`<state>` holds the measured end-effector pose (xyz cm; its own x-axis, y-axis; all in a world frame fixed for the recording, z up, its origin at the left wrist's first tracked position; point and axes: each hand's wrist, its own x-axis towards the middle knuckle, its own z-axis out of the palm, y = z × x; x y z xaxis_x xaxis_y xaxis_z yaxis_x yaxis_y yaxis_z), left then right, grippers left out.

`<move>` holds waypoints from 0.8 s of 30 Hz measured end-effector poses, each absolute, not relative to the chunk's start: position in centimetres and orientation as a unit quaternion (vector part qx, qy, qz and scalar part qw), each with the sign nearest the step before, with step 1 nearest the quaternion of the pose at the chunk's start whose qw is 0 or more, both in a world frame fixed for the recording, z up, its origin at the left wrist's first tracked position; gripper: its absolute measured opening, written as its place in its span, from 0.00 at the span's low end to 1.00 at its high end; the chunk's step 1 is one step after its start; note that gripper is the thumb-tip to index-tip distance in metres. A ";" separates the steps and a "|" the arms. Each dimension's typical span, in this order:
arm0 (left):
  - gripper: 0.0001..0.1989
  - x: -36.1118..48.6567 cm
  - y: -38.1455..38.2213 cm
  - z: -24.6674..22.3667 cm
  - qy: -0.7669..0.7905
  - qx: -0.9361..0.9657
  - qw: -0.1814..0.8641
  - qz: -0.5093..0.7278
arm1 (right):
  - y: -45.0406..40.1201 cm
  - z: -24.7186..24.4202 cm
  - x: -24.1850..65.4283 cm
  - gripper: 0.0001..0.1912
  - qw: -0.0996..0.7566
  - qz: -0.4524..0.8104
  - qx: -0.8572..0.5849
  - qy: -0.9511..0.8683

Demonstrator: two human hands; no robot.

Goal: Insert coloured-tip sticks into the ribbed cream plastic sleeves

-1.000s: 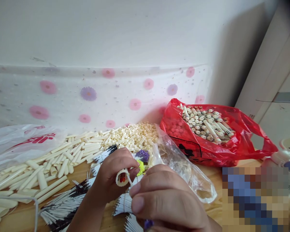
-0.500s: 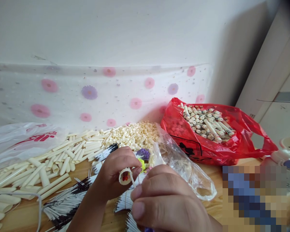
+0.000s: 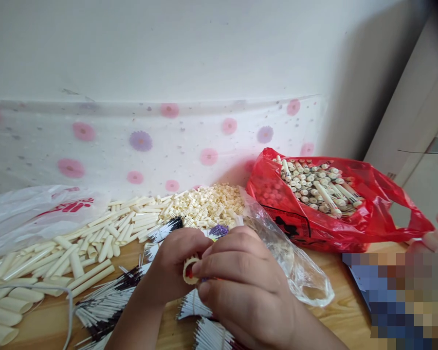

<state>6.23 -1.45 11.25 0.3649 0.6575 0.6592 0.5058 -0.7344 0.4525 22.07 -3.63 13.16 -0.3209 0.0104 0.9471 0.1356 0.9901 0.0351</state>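
Observation:
My left hand (image 3: 177,260) is closed around a short cream plastic tube piece (image 3: 186,277) with a notched rim, its round mouth facing me. Red bits show inside that mouth. My right hand (image 3: 250,287) has its thumb and fingertips pinched together at the tube's opening; what they grip is hidden. Below the hands lie tied bundles of thin white sticks (image 3: 212,335). Dark-tipped white sticks (image 3: 107,304) are spread left of my left forearm. Behind the hands is a purple-tipped bundle (image 3: 219,230).
Loose cream tubes (image 3: 91,238) cover the table's left side, with a heap of small notched cream pieces (image 3: 208,204) behind. A red plastic bag (image 3: 277,218) holds capped tubes. A clear bag (image 3: 299,267) lies in front of it. A white cord (image 3: 70,311) crosses the left side.
My right hand's fingertips have moved in against the tube's mouth. A thin white stick visible earlier between the hands is now hidden. The view has shifted slightly.

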 end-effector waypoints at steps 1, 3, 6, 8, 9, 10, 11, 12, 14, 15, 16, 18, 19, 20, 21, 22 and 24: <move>0.07 6.0 -1.5 11.2 0.341 0.828 0.073 0.439 | -3.3 13.1 22.0 0.05 0.580 -0.058 -0.042 -0.811; 0.08 5.7 -1.6 11.1 0.318 0.837 0.037 0.443 | -2.9 13.1 21.9 0.06 0.575 -0.059 -0.038 -0.815; 0.15 5.3 -1.9 11.0 0.314 0.840 0.006 0.443 | -2.4 13.1 22.2 0.07 0.553 -0.053 -0.035 -0.831; 0.18 5.3 -2.2 11.2 0.310 0.845 0.016 0.436 | -2.3 13.1 22.4 0.07 0.543 -0.048 -0.033 -0.837; 0.19 5.3 -2.3 11.4 0.304 0.849 0.021 0.431 | -2.3 13.0 22.5 0.07 0.539 -0.045 -0.030 -0.841; 0.19 5.4 -2.4 11.6 0.297 0.853 0.024 0.428 | -2.3 13.0 22.6 0.07 0.534 -0.041 -0.029 -0.844; 0.18 5.5 -2.6 11.8 0.290 0.858 0.024 0.424 | -2.3 13.0 22.6 0.06 0.530 -0.039 -0.026 -0.847; 0.16 5.6 -2.7 12.0 0.286 0.861 0.017 0.419 | -2.3 13.0 22.6 0.06 0.527 -0.039 -0.025 -0.849; 0.08 5.7 -2.9 12.3 0.285 0.867 -0.007 0.408 | -2.3 13.0 22.6 0.06 0.523 -0.042 -0.024 -0.851; 0.04 5.8 -3.0 12.5 0.286 0.870 -0.020 0.401 | -2.3 13.0 22.6 0.06 0.522 -0.043 -0.025 -0.851; 0.05 5.8 -3.0 12.6 0.287 0.873 -0.030 0.393 | -2.3 13.0 22.7 0.06 0.522 -0.043 -0.026 -0.852; 0.08 5.7 -3.1 12.7 0.293 0.880 -0.033 0.372 | -2.2 13.0 22.7 0.06 0.516 -0.038 -0.026 -0.855; 0.08 5.7 -3.1 12.7 0.299 0.884 -0.023 0.358 | -2.1 13.0 22.7 0.07 0.513 -0.035 -0.023 -0.857; 0.08 5.6 -3.2 12.8 0.307 0.888 -0.009 0.343 | -2.1 13.0 22.7 0.07 0.510 -0.032 -0.020 -0.860; 0.07 5.6 -3.2 12.8 0.315 0.890 0.007 0.328 | -2.1 13.1 22.8 0.07 0.508 -0.030 -0.016 -0.861; 0.07 5.6 -3.2 12.8 0.322 0.892 0.023 0.315 | -2.0 13.1 22.8 0.07 0.506 -0.028 -0.012 -0.862; 0.08 5.6 -3.3 12.9 0.332 0.892 0.050 0.302 | -2.0 13.2 22.9 0.08 0.502 -0.021 -0.006 -0.864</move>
